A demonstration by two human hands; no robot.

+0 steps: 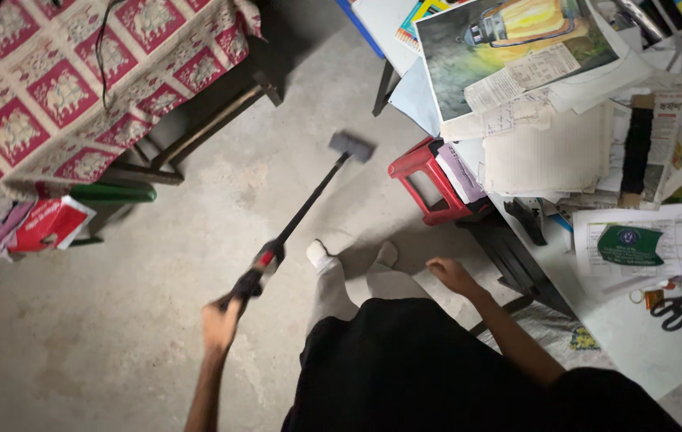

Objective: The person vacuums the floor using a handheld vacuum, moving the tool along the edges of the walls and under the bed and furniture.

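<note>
Left hand (221, 322) has its grip closed round the black handle of a long thin stick vacuum (302, 214), red band near the handle, flat grey rectangular head resting on the rough concrete floor (117, 320) well ahead of the feet. Right hand (451, 274) hangs loose, fingers curled, holding nothing, near the desk (637, 336) edge. Desk is white, piled with loose paper sheets, a lantern painting (509, 44), black scissors (681, 306). Red plastic stool (425, 180) just beside it, books stacked on top. Patterned red cloth (61, 88) drapes the bed at left.
</note>
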